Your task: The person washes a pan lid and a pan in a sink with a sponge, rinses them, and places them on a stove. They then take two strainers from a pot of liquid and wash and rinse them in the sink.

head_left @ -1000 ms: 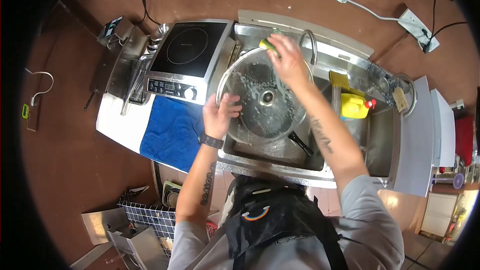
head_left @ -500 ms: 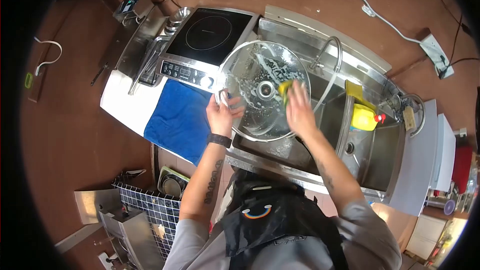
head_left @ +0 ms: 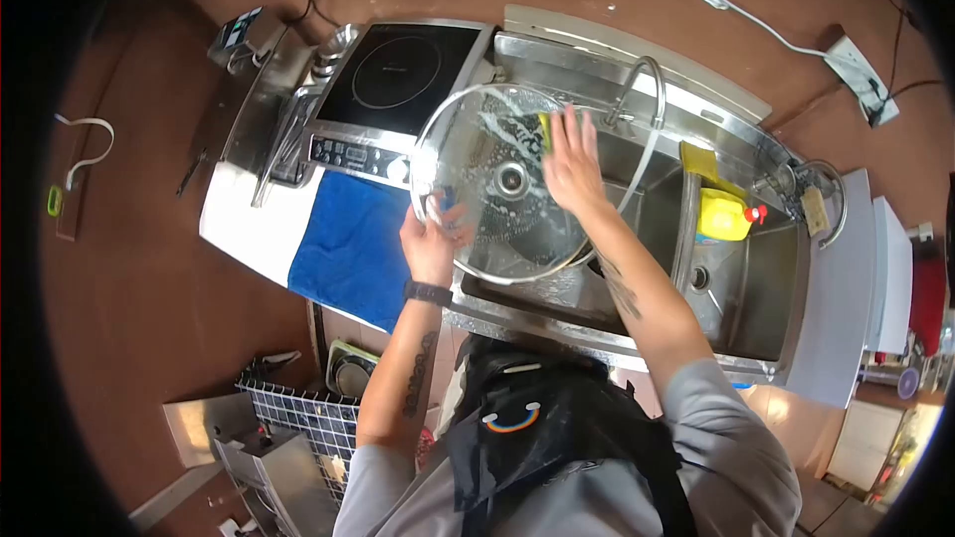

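A large round glass lid (head_left: pixel 487 229) with a metal rim is held over the left sink basin, streaked with white suds. A round metal fitting shows at its middle. My left hand (head_left: pixel 430 237) grips the lid's left edge, fingers curled round the rim. Against the upper right part of the glass, my right hand (head_left: pixel 574 164) presses a yellow-green sponge (head_left: pixel 544 129) with its fingers extended over it. Most of the sponge is hidden under that hand.
An induction cooktop (head_left: pixel 398 75) stands left of the sink, with a blue cloth (head_left: pixel 343 249) in front. A curved faucet (head_left: pixel 652 89) rises behind the lid. On the right are a yellow bottle (head_left: pixel 721 216) with a red cap, a yellow cloth (head_left: pixel 699 159) and the second basin (head_left: pixel 756 298).
My right hand has moved with the sponge up and left across the glass. The lid and my left hand sit slightly further left in view, which has also shifted.
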`<action>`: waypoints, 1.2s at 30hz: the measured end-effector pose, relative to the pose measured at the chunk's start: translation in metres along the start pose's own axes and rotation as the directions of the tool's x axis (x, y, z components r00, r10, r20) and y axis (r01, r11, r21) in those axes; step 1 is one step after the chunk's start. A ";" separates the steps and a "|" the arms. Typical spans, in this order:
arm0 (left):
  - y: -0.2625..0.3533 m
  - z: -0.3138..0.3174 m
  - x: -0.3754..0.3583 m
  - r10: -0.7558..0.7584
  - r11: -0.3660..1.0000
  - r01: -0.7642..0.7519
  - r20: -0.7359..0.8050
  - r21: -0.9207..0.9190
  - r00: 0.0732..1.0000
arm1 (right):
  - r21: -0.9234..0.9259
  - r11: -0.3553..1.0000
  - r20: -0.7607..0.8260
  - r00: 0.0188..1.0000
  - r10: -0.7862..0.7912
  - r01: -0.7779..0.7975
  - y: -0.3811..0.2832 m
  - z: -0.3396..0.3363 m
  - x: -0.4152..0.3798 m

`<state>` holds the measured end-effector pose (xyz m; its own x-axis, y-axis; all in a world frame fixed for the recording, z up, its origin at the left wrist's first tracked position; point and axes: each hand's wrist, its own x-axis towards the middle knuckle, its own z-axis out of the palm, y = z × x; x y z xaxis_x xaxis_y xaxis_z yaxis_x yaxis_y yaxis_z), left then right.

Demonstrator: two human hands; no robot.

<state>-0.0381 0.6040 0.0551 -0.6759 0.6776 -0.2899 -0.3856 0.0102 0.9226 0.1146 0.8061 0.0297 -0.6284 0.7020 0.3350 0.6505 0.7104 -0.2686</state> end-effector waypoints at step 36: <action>0.076 -0.016 0.010 0.362 0.920 -0.360 0.022 0.153 0.932 | 0.793 0.494 0.476 0.868 -0.140 -0.355 0.042 -0.106 0.105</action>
<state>-0.0838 0.6000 0.1182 -0.7559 0.6511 0.0688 -0.0148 -0.1221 0.9924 0.1211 0.9044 0.1493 -0.8395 0.5339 -0.1011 0.2062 0.1407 -0.9683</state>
